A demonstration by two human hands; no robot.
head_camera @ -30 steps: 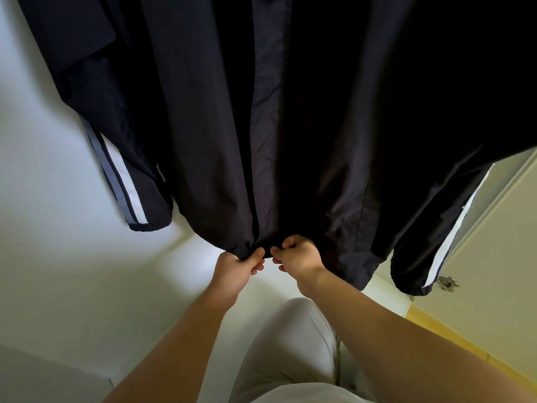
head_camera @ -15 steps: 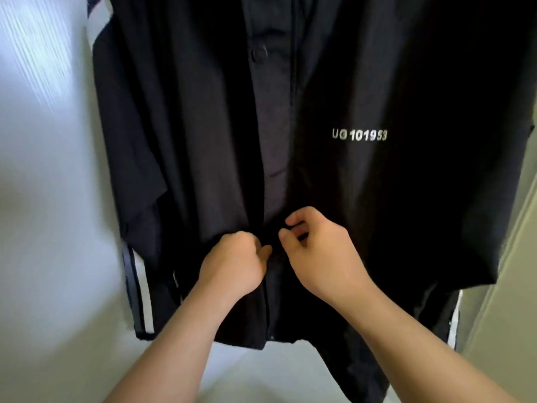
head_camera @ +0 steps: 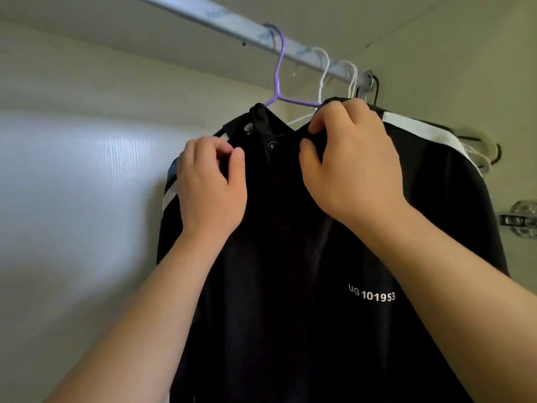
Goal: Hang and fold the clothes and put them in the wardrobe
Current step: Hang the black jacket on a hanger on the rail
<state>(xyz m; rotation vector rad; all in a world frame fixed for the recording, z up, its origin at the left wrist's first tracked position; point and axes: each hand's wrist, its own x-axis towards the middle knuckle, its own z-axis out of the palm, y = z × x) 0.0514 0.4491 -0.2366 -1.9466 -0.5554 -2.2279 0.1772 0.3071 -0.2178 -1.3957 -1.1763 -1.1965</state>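
A black jacket (head_camera: 290, 286) with white shoulder stripes and white chest lettering hangs on a purple hanger (head_camera: 278, 80), hooked over the silver wardrobe rail (head_camera: 232, 23). My left hand (head_camera: 210, 187) pinches the jacket's front just left of the top button. My right hand (head_camera: 351, 158) grips the collar on the right side, fingers curled over the fabric. The collar and top button sit between my two hands.
Several white and black hangers (head_camera: 348, 80) crowd the rail's right end, some hanging behind the jacket. The pale wardrobe wall (head_camera: 72, 184) stands on the left. A metal door hinge (head_camera: 520, 218) is fixed at the right edge.
Both hands have climbed from the jacket's hem, past mid-front, up to the collar. The view has tilted up, bringing the rail and hangers into sight.
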